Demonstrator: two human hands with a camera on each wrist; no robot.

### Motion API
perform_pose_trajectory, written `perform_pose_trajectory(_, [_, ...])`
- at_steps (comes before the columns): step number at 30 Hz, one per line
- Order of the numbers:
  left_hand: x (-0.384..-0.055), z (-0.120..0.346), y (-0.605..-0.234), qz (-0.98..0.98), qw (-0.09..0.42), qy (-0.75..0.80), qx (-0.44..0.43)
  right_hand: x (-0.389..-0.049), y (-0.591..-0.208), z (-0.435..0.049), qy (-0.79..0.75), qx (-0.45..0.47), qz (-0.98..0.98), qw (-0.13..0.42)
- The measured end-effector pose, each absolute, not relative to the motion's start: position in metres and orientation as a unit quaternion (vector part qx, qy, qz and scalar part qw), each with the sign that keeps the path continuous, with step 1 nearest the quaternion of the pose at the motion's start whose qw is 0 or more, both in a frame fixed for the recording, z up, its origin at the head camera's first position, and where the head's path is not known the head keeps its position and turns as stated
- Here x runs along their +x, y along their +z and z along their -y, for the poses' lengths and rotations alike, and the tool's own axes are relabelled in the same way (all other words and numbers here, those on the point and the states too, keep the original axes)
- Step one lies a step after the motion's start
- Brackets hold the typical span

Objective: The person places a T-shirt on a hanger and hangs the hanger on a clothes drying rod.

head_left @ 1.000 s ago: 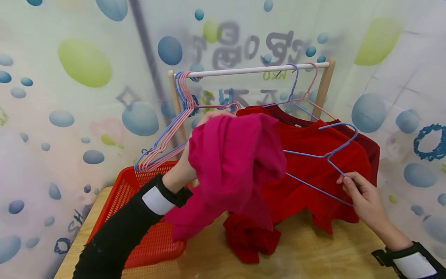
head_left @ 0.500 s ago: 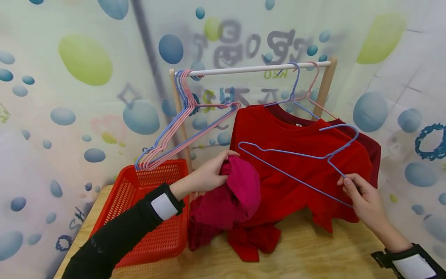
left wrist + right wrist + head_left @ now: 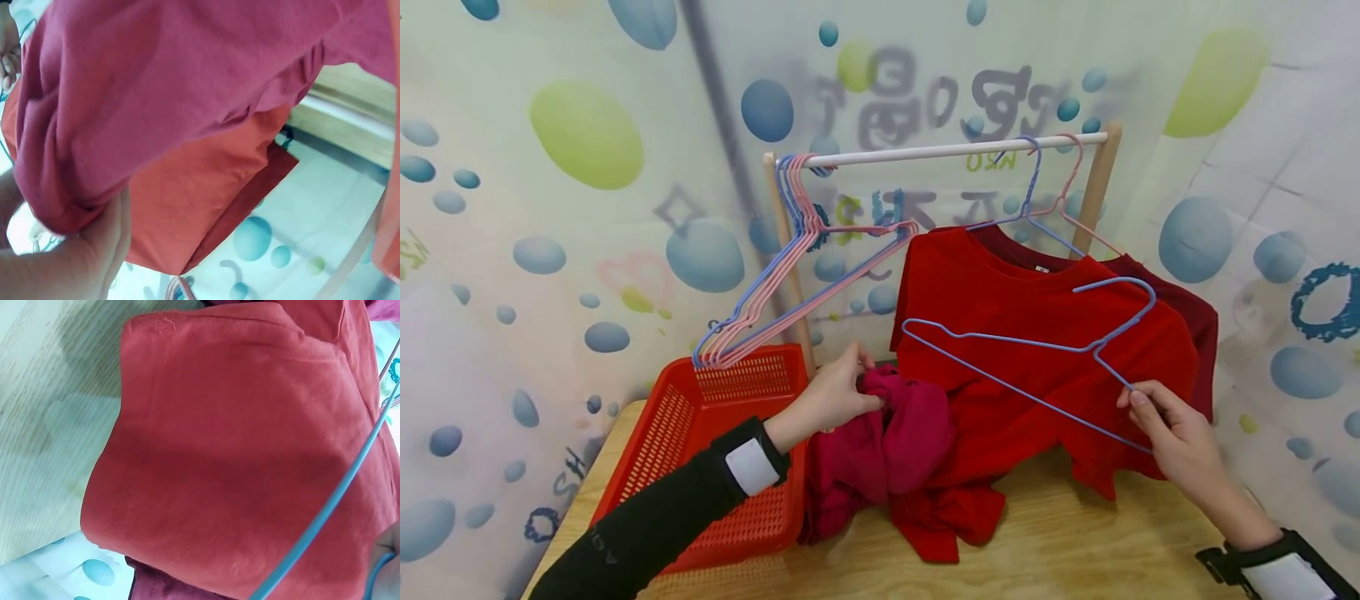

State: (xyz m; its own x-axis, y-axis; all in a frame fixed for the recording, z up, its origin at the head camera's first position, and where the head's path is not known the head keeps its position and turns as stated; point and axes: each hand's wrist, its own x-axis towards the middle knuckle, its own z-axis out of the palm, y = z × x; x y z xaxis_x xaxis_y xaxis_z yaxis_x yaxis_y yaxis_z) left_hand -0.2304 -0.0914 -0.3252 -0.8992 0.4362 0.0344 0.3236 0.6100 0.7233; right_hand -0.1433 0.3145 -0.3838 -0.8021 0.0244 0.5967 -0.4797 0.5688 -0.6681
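A crumpled magenta garment (image 3: 917,437) hangs bunched beside the basket, in front of the red shirt. My left hand (image 3: 835,393) pinches its upper edge; in the left wrist view the cloth (image 3: 156,94) lies between thumb and fingers (image 3: 112,231). On the right, my right hand (image 3: 1180,433) grips a bare blue wire hanger (image 3: 1022,341) by one shoulder, its hook pointing up and left. That hanger overlaps the red shirt (image 3: 1000,450), which hangs on the rack before a dark red shirt (image 3: 1206,333).
A white rail (image 3: 925,152) on wooden posts carries several blue and pink hangers (image 3: 775,275) bunched at its left end. Under them stands a red plastic basket (image 3: 655,433) on the wooden table (image 3: 1045,550). A patterned curtain (image 3: 587,50) hangs behind.
My left hand has come down and left with the magenta garment, uncovering the red shirt and the bare hanger's left end. The right hand has shifted slightly left and down.
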Motion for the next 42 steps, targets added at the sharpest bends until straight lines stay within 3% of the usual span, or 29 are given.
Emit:
perform_pose_trajectory(10, [-0.23,0.102,-0.334,-0.899,0.013,0.389,0.2,-0.137,-0.381,-0.311,0.455,0.156,0.828,0.287])
perform_pose_trajectory(13, [-0.227,0.103,-0.332,-0.883,0.028,0.431,0.185,-0.135,-0.381,-0.31,0.456,0.16,0.827,0.287])
perform_pose_trajectory(17, [-0.224,0.106,-0.331,-0.844,0.09,0.507,0.15,-0.134,-0.382,-0.31,0.461,0.167,0.825,0.282])
perform_pose_trajectory(20, [-0.223,0.109,-0.332,-0.831,0.1,0.525,0.152,-0.134,-0.382,-0.309,0.476,0.177,0.816,0.276])
perform_pose_trajectory(33, [-0.218,0.108,-0.356,-0.881,0.0,0.413,0.23,-0.134,-0.385,-0.305,0.478,0.184,0.818,0.26])
perform_pose_trajectory(42, [-0.216,0.107,-0.357,-0.896,-0.04,0.355,0.264,-0.133,-0.39,-0.301,0.482,0.171,0.821,0.252])
